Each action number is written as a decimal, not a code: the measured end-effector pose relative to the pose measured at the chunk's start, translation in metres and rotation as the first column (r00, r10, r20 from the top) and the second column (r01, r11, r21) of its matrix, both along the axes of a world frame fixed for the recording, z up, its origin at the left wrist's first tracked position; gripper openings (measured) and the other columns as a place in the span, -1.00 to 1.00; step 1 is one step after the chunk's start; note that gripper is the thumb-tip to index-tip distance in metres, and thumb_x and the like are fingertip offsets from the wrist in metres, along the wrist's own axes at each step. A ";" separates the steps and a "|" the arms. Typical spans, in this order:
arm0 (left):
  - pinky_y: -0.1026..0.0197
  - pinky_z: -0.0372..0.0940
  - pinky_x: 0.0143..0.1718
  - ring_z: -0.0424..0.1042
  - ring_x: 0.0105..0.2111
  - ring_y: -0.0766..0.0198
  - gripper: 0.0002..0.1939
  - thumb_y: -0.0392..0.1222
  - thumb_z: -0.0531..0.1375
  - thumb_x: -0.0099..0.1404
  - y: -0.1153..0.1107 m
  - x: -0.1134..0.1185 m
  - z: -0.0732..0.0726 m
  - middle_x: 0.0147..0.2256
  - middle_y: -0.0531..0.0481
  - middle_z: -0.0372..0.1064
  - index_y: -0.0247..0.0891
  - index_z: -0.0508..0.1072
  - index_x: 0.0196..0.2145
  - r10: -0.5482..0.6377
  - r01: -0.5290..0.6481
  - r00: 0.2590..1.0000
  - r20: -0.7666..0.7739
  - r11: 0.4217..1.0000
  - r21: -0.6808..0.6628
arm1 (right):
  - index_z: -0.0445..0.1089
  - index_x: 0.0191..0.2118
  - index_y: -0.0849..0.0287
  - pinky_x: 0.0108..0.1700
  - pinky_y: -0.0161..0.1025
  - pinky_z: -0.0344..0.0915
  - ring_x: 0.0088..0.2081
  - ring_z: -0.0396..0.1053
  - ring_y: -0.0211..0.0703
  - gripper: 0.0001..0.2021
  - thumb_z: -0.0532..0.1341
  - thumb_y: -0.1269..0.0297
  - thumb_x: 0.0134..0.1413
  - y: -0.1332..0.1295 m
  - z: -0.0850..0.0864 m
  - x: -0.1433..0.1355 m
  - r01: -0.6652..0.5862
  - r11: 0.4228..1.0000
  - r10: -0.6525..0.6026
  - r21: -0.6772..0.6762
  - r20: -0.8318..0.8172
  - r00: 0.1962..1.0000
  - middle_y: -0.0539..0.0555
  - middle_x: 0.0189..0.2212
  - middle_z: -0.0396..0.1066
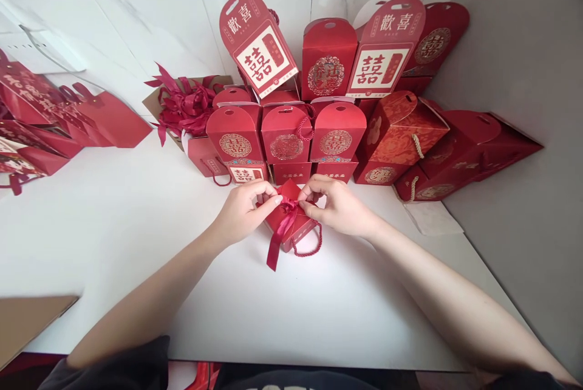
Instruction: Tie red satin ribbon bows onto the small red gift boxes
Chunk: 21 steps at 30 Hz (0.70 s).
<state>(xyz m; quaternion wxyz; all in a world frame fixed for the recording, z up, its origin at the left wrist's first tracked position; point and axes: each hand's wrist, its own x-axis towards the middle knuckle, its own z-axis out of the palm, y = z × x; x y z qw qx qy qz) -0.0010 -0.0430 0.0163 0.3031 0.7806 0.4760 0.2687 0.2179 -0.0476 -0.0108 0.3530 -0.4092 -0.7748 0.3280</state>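
Note:
A small red gift box (298, 231) sits on the white table in front of me, with a twisted red cord handle (314, 252) hanging at its right side. Across its top lies a knotted dark-pink ribbon (283, 232), one tail drooping over the near side. My left hand (249, 208) pinches the ribbon just left of the knot, thumb against fingers. On the other side, my right hand (332, 203) pinches the ribbon right of the knot. The fingers partly cover the box's top and the ribbon's loops.
Stacked red gift boxes (286, 135) stand behind my hands against the tiled wall. A bundle of ribbons (186, 104) rests in an open container at back left. More red boxes (68, 110) are far left. Cardboard (31, 323) lies at the near left edge; a grey wall (523, 74) bounds the right.

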 end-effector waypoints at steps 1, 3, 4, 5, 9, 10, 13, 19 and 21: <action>0.25 0.18 -0.35 0.27 -0.42 0.34 -0.78 -0.14 0.14 0.33 0.000 -0.002 0.001 -0.43 0.09 0.33 -0.24 0.36 -0.46 -0.006 0.006 1.000 -0.014 1.000 0.013 | 0.41 -0.38 0.16 -0.23 -0.30 0.28 -0.35 0.31 -0.29 -0.91 0.18 0.47 0.00 0.000 0.001 0.000 0.003 1.000 -0.003 0.001 0.007 1.000 -0.02 -0.37 0.34; 0.25 0.17 -0.34 0.27 -0.42 0.34 -0.79 -0.15 0.13 0.34 -0.001 -0.007 0.002 -0.44 0.10 0.31 -0.24 0.35 -0.46 -0.014 0.017 0.998 -0.057 0.999 0.046 | 0.38 -0.41 0.16 -0.25 -0.30 0.26 -0.36 0.29 -0.29 -0.91 0.17 0.48 -0.03 -0.001 0.002 0.000 0.014 1.000 -0.014 -0.003 0.026 1.000 -0.02 -0.38 0.33; 0.25 0.17 -0.34 0.26 -0.41 0.34 -0.79 -0.16 0.12 0.35 -0.001 -0.010 0.001 -0.44 0.10 0.31 -0.24 0.35 -0.45 -0.017 0.022 0.997 -0.079 0.998 0.062 | 0.36 -0.42 0.16 -0.26 -0.30 0.26 -0.37 0.29 -0.30 -0.91 0.17 0.48 -0.04 -0.001 0.003 0.000 0.023 1.000 -0.023 -0.005 0.036 0.999 -0.03 -0.38 0.32; 0.24 0.16 -0.34 0.26 -0.41 0.33 -0.79 -0.17 0.11 0.35 -0.001 -0.012 0.001 -0.43 0.09 0.31 -0.24 0.35 -0.44 -0.021 0.028 0.995 -0.099 0.997 0.074 | 0.34 -0.43 0.16 -0.28 -0.30 0.25 -0.38 0.28 -0.30 -0.92 0.17 0.48 -0.06 -0.002 0.004 0.000 0.032 0.999 -0.032 -0.006 0.046 0.998 -0.03 -0.39 0.31; 0.24 0.15 -0.35 0.26 -0.39 0.32 -0.80 -0.18 0.07 0.38 -0.001 -0.018 0.000 -0.41 0.07 0.30 -0.23 0.35 -0.41 -0.050 0.065 0.989 -0.140 0.993 0.103 | 0.28 -0.45 0.15 -0.31 -0.28 0.22 -0.38 0.27 -0.27 -0.94 0.16 0.45 -0.10 -0.004 0.009 0.000 0.081 0.996 -0.078 -0.022 0.110 0.991 -0.03 -0.39 0.29; 0.24 0.15 -0.36 0.26 -0.40 0.32 -0.80 -0.18 0.07 0.38 -0.001 -0.019 0.000 -0.41 0.07 0.29 -0.23 0.33 -0.41 -0.056 0.073 0.988 -0.141 0.991 0.114 | 0.27 -0.45 0.15 -0.31 -0.28 0.22 -0.38 0.26 -0.26 -0.94 0.16 0.44 -0.10 -0.005 0.011 -0.001 0.098 0.995 -0.094 -0.028 0.134 0.987 -0.02 -0.40 0.29; 0.25 0.14 -0.43 0.23 -0.44 0.33 -0.80 -0.22 0.06 0.37 -0.002 -0.020 -0.002 -0.43 0.07 0.25 -0.23 0.29 -0.44 -0.057 0.078 0.988 -0.147 0.986 0.145 | 0.25 -0.47 0.15 -0.31 -0.25 0.20 -0.38 0.26 -0.22 -0.94 0.16 0.42 -0.10 -0.009 0.015 -0.004 0.152 0.988 -0.145 -0.018 0.219 0.965 0.00 -0.40 0.30; 0.14 0.18 -0.22 0.26 -0.42 0.30 -0.87 -0.30 0.12 0.27 -0.006 -0.016 -0.013 -0.44 0.08 0.27 -0.23 0.28 -0.45 0.096 0.006 0.966 -0.240 0.919 0.394 | 0.25 -0.42 0.14 -0.36 -0.22 0.14 -0.43 0.24 -0.20 -0.96 0.14 0.41 -0.03 -0.017 0.018 -0.005 0.195 0.976 -0.216 0.094 0.351 0.911 0.05 -0.39 0.29; 0.11 0.22 -0.12 0.32 -0.30 0.25 -0.96 -0.29 0.13 0.27 -0.007 -0.014 -0.017 -0.33 0.03 0.32 -0.21 0.38 -0.31 0.101 -0.022 0.978 -0.182 0.920 0.392 | 0.28 -0.33 0.13 -0.33 -0.23 0.18 -0.37 0.30 -0.18 -0.94 0.13 0.41 0.02 -0.016 0.019 -0.001 0.141 0.989 -0.149 0.050 0.306 0.940 0.05 -0.33 0.34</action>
